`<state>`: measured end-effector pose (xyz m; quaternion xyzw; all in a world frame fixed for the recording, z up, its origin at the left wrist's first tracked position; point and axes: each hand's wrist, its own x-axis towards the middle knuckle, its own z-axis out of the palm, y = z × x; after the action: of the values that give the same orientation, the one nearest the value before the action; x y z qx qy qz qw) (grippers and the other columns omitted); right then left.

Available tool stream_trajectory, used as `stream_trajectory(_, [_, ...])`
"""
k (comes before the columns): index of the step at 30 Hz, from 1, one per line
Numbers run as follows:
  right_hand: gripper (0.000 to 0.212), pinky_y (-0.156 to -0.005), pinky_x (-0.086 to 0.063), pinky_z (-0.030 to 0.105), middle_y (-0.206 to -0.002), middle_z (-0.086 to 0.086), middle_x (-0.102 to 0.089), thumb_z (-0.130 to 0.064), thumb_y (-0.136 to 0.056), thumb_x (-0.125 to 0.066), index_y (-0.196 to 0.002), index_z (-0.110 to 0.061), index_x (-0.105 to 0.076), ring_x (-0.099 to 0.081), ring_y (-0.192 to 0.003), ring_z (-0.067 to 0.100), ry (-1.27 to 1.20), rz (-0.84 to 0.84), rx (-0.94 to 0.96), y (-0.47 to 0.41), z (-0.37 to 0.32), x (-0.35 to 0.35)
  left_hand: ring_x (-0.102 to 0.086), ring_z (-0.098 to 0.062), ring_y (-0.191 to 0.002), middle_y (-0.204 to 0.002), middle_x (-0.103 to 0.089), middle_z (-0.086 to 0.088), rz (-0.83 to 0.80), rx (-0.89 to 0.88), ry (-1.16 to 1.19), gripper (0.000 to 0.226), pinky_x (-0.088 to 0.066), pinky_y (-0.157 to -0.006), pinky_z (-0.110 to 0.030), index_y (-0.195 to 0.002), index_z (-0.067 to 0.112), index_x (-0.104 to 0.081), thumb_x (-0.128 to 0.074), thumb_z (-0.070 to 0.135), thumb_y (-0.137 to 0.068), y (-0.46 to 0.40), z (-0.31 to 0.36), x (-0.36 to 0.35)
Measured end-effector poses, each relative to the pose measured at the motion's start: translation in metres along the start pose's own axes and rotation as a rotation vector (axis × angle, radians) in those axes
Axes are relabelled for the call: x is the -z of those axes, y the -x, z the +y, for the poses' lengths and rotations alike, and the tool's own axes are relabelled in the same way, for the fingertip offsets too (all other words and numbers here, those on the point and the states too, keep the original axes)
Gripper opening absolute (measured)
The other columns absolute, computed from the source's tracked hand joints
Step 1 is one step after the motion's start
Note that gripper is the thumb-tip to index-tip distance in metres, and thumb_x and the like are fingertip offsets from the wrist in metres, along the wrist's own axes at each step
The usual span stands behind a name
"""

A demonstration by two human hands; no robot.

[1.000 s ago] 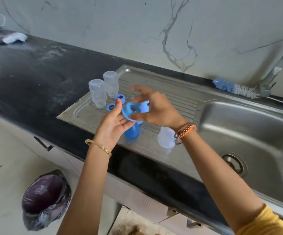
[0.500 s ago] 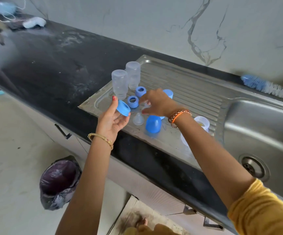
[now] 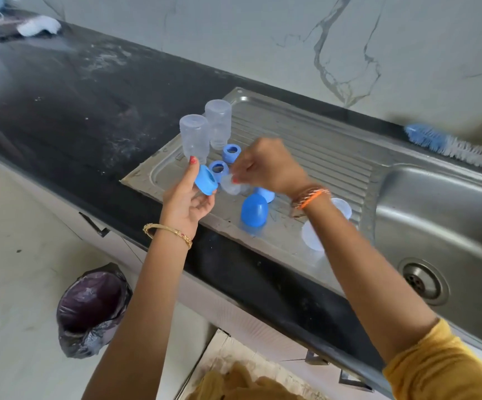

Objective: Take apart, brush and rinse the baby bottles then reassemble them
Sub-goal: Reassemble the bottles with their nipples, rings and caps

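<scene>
While the left hand (image 3: 189, 202) holds a blue collar ring (image 3: 205, 180) pinched between thumb and fingers, opening facing right, the right hand (image 3: 265, 166) pinches a clear teat (image 3: 230, 184) just right of it, fingertips clamped on. Teat must go leftward into the ring; right hand nearer. Teat is blurred, its axis hard to judge. Two clear bottles (image 3: 195, 137) stand inverted on the drainboard (image 3: 306, 140); a clear cap (image 3: 313, 239) is partly hidden by the right forearm.

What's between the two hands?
In the head view, a clear teat pinched by the right hand, beside the blue ring the left hand holds.
</scene>
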<state>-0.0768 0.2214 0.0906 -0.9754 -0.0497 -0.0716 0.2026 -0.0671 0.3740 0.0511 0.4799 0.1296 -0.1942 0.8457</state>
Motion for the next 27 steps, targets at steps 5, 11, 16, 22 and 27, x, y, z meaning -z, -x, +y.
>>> stream_trajectory(5, [0.015, -0.06, -0.05, 0.014, -0.066, -0.007, -0.071, 0.001, -0.072, -0.072, -0.085, -0.005, -0.074, -0.061, -0.059, 0.001, -0.857, 0.298, -0.048, 0.068, 0.041, 0.091, -0.06, -0.012, -0.081, -0.094, -0.063, -0.001, -0.126, -0.044, -0.053, 0.025, -0.052, -0.062, -0.02, -0.096, 0.019, -0.061, -0.06, 0.041, -0.085, 0.01, -0.001, -0.033])
stream_trajectory(11, [0.013, -0.07, -0.05, 0.028, -0.082, 0.016, -0.071, 0.0, -0.069, -0.072, -0.082, -0.005, -0.075, -0.068, -0.083, 0.026, -0.321, 0.278, -0.719, 0.118, 0.131, 0.078, -0.06, -0.008, -0.079, -0.089, -0.063, 0.001, -0.264, -0.042, -0.099, 0.023, -0.052, -0.064, -0.018, -0.094, 0.016, -0.062, -0.054, 0.038, -0.089, 0.033, -0.022, -0.074])
stream_trajectory(16, [0.009, -0.053, -0.049, 0.009, -0.048, -0.01, -0.063, 0.003, -0.076, -0.07, -0.085, 0.007, -0.068, -0.057, -0.045, -0.002, -0.621, 0.513, -0.663, 0.16, 0.144, 0.076, -0.064, -0.002, -0.08, -0.082, -0.07, 0.014, -0.384, -0.056, -0.102, 0.018, -0.053, -0.074, -0.02, -0.085, 0.023, -0.064, -0.049, 0.03, -0.093, 0.047, -0.046, -0.092])
stream_trajectory(22, [0.013, -0.067, -0.056, 0.025, -0.068, 0.0, -0.061, -0.007, -0.09, -0.057, -0.079, -0.014, -0.06, -0.061, -0.057, 0.009, -1.25, 0.779, -0.798, 0.189, 0.149, 0.073, -0.066, -0.005, -0.08, -0.089, -0.069, 0.013, -0.674, -0.088, -0.116, 0.039, -0.054, -0.072, -0.024, -0.092, 0.024, -0.067, -0.074, 0.046, -0.06, 0.082, -0.074, -0.123])
stream_trajectory(27, [0.01, -0.061, -0.057, 0.026, -0.092, 0.011, -0.059, -0.008, -0.093, -0.047, -0.089, -0.005, -0.056, -0.062, -0.085, 0.026, -1.894, 0.958, -0.746, 0.228, 0.17, 0.063, -0.068, -0.013, -0.077, -0.103, -0.058, 0.007, -0.863, -0.014, -0.301, 0.028, -0.054, -0.064, -0.023, -0.103, 0.024, -0.062, -0.07, 0.017, -0.078, 0.099, -0.12, -0.161])
